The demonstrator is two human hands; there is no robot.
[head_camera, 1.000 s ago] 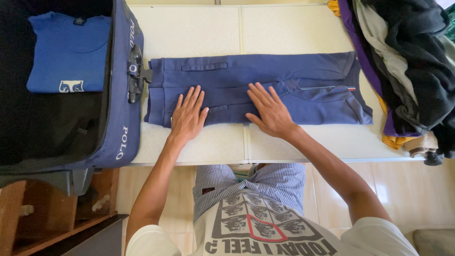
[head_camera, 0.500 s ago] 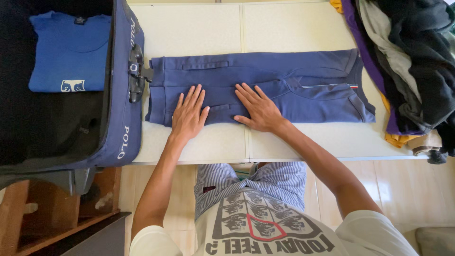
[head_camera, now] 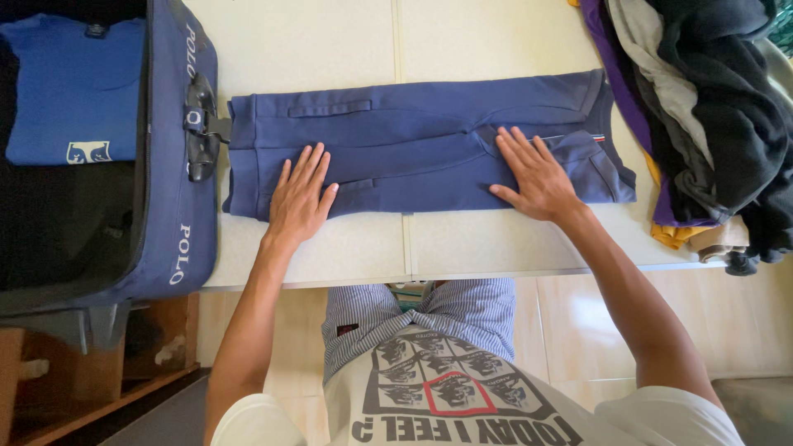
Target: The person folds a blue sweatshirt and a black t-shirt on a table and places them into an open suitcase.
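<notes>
Folded navy trousers (head_camera: 429, 132) lie lengthwise across the white table (head_camera: 330, 41). My left hand (head_camera: 299, 196) presses flat on their left end, fingers spread. My right hand (head_camera: 535, 173) lies flat on the right part, near the waistband and its small striped tab. Neither hand grips the cloth.
An open dark-blue suitcase (head_camera: 178, 206) stands at the left, its handle (head_camera: 198, 132) touching the trousers; a folded blue T-shirt (head_camera: 70, 87) lies inside. A heap of dark, purple, grey and yellow clothes (head_camera: 702, 116) fills the right end of the table. The table's front edge is just below my hands.
My right hand has slid to the right along the trousers, from the middle toward the waistband end. My left hand has stayed in place. The view shifted slightly left.
</notes>
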